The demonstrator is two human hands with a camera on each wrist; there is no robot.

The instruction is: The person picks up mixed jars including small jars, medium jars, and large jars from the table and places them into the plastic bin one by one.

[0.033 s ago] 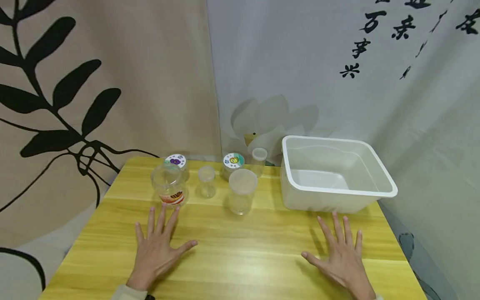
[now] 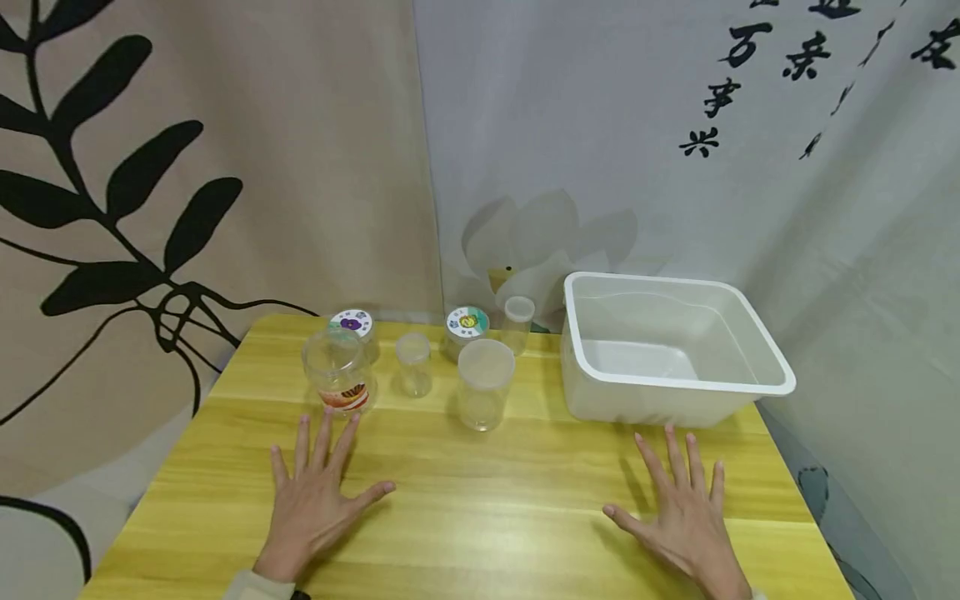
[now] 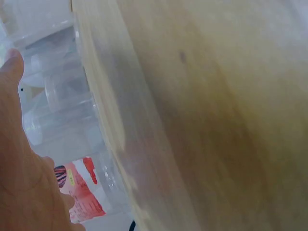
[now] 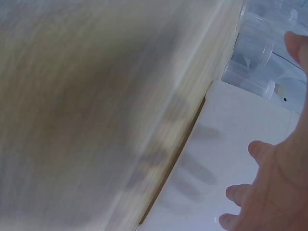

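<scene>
My left hand (image 2: 311, 506), fingers spread and holding nothing, is on the near left of the table. Its fingertips are just in front of a clear jar (image 2: 336, 367) with a red and orange label, which also shows in the left wrist view. My right hand (image 2: 686, 517) is likewise spread, in front of a white plastic bin (image 2: 637, 400). Between the hands and further back stand a small clear jar (image 2: 414, 371), a taller clear jar (image 2: 483, 392) with a frosted top, and a slim clear jar (image 2: 517, 325). Whether either palm touches the table cannot be told.
Behind the labelled jar is a jar with a purple-printed lid (image 2: 352, 322). Another, with a green and yellow printed lid (image 2: 467, 322), stands at the back edge. The yellow wooden table (image 2: 480, 517) meets a printed curtain (image 2: 315, 167) at the back. The bin overlaps the table's right side.
</scene>
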